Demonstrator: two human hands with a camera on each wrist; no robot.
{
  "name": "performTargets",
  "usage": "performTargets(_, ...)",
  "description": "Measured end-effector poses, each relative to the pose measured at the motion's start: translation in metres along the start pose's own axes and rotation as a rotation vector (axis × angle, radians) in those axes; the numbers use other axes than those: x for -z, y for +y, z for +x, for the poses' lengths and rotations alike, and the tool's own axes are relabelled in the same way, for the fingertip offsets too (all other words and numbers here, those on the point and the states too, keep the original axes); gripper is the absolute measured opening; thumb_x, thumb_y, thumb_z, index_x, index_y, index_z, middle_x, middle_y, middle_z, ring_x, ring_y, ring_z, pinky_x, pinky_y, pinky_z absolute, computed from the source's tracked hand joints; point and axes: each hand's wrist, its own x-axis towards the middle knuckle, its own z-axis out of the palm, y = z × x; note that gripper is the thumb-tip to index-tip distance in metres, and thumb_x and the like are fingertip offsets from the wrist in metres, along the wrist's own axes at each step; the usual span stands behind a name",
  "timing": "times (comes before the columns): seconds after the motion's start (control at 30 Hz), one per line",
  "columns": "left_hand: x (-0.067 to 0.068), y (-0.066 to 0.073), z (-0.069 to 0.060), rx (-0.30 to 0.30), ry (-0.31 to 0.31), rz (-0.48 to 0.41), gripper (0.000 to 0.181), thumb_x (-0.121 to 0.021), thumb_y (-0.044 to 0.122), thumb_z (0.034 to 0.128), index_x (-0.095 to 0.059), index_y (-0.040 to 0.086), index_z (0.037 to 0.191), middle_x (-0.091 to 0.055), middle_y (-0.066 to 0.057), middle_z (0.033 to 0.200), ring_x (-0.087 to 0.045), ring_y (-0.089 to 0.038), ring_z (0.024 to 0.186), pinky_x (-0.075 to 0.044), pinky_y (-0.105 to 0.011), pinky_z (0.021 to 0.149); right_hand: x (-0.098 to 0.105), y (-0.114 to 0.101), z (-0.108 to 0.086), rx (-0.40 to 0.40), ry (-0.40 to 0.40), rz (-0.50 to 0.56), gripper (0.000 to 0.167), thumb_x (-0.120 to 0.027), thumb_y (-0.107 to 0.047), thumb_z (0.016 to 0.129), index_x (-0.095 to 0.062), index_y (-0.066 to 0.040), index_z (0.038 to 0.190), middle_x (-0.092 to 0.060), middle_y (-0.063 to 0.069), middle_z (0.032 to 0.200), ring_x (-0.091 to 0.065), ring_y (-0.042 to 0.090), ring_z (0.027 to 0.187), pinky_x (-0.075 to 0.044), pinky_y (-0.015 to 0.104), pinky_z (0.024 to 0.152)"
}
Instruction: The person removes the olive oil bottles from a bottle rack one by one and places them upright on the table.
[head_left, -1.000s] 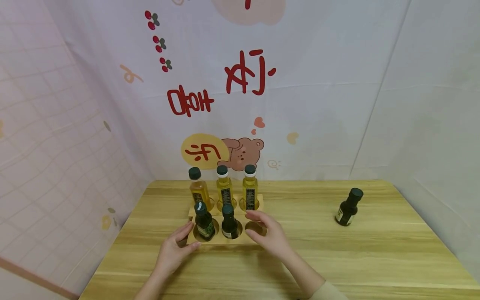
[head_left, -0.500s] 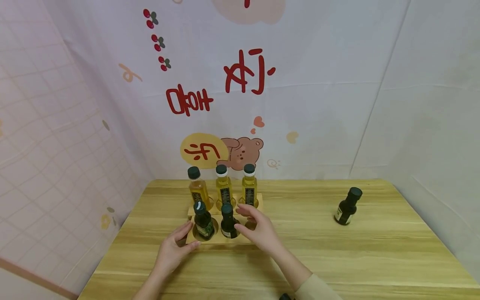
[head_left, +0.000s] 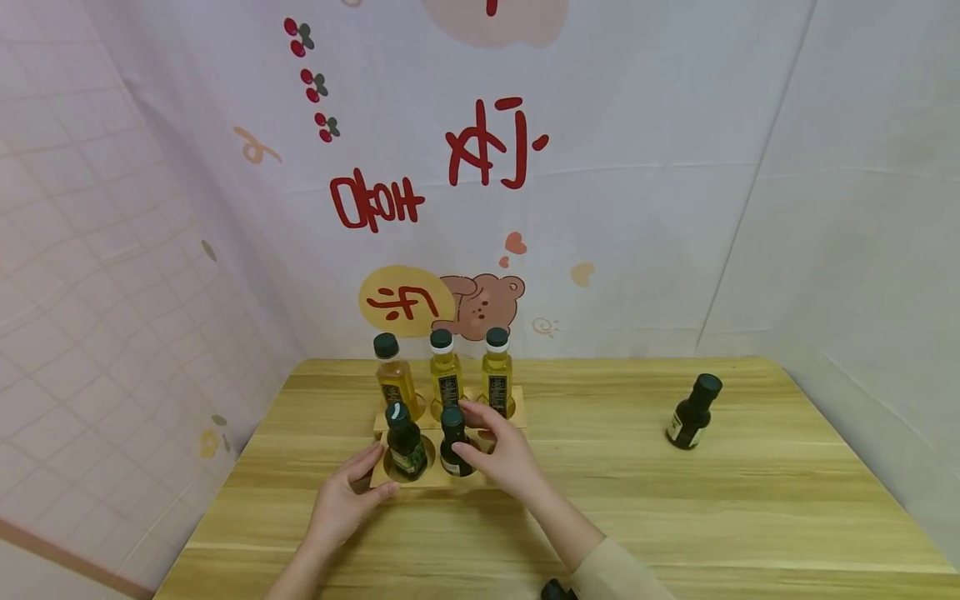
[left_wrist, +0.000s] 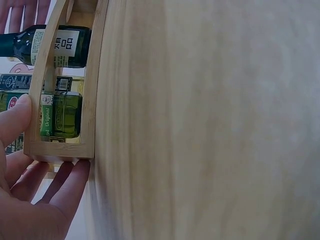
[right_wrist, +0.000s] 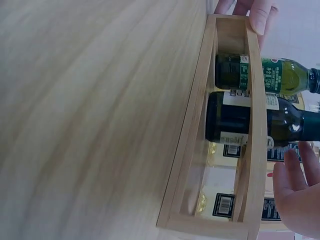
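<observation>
A two-tier wooden bottle rack [head_left: 481, 481] holds small bottles upright in round holes. My left hand [head_left: 341, 500] grips its left end, the thumb on the front rail and the fingers against the end panel. In the front row stand a green bottle [head_left: 406, 450] at left and a dark bottle [head_left: 450, 468] in the middle. My right hand [head_left: 506, 458] reaches around the dark bottle, its thumb in front and its fingers behind. In the right wrist view the right fingers [right_wrist: 295, 172] are beside the bottle's neck; firm contact cannot be made out.
Behind, the upper tier carries an amber bottle [head_left: 395, 383] and two yellow oil bottles [head_left: 446, 367]. Another dark bottle [head_left: 688, 421] stands on the wooden table [head_left: 750, 500] at right. A black cap [head_left: 555, 590] shows near the right sleeve at the bottom edge.
My right hand has moved left from the front right hole to the dark bottle in the middle. The left hand has stayed on the rack. A black cap has come into view below.
</observation>
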Motion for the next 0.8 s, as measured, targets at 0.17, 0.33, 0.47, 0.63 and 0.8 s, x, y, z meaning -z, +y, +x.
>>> performTargets(0.17, 0.000, 0.002, -0.001, 0.001, -0.003, -0.006, 0.070, -0.086, 0.021, 0.0790, -0.055, 0.005, 0.140, -0.048, -0.011, 0.148, -0.039, -0.034, 0.139, -0.036, -0.044, 0.109, -0.004, -0.016, 0.000, -0.013, 0.017, 0.022, 0.053, -0.072, -0.007, 0.092, -0.053, -0.005, 0.141, -0.063, 0.015, 0.127, -0.058, 0.035, 0.118, -0.045, 0.058, 0.098)
performTargets(0.33, 0.000, 0.003, -0.001, 0.002, -0.003, -0.001, 0.070, -0.086, 0.021, 0.0792, -0.055, 0.005, 0.140, -0.048, -0.011, 0.148, -0.038, -0.035, 0.139, -0.033, -0.046, 0.111, -0.008, -0.003, 0.002, -0.008, 0.039, 0.035, 0.051, -0.073, -0.016, 0.092, -0.056, -0.010, 0.140, -0.065, 0.008, 0.122, -0.061, 0.027, 0.114, -0.048, 0.049, 0.099)
performTargets(0.47, 0.000, 0.003, -0.001, 0.004, 0.001, 0.002, 0.070, -0.086, 0.022, 0.0791, -0.055, 0.005, 0.140, -0.048, -0.011, 0.147, -0.039, -0.034, 0.139, -0.033, -0.045, 0.111, -0.012, 0.002, 0.003, 0.001, 0.068, 0.048, 0.048, -0.074, -0.014, 0.091, -0.059, -0.011, 0.137, -0.067, 0.007, 0.117, -0.062, 0.026, 0.110, -0.050, 0.046, 0.097)
performTargets(0.63, 0.000, 0.006, -0.002, -0.015, 0.007, 0.013, 0.070, -0.085, 0.025, 0.0799, -0.055, 0.003, 0.139, -0.050, -0.013, 0.146, -0.039, -0.036, 0.138, -0.034, -0.048, 0.110, -0.016, 0.003, 0.003, 0.010, 0.101, 0.061, 0.044, -0.075, -0.011, 0.090, -0.062, -0.011, 0.132, -0.069, 0.009, 0.113, -0.064, 0.028, 0.107, -0.053, 0.045, 0.093)
performTargets(0.8, 0.000, 0.006, -0.003, -0.019, 0.018, 0.012, 0.069, -0.085, 0.023, 0.0798, -0.056, 0.004, 0.139, -0.050, -0.012, 0.146, -0.040, -0.034, 0.138, -0.037, -0.046, 0.108, -0.018, 0.004, 0.004, 0.001, 0.118, 0.056, 0.041, -0.076, -0.012, 0.089, -0.064, -0.012, 0.129, -0.069, 0.007, 0.110, -0.065, 0.024, 0.104, -0.054, 0.041, 0.092)
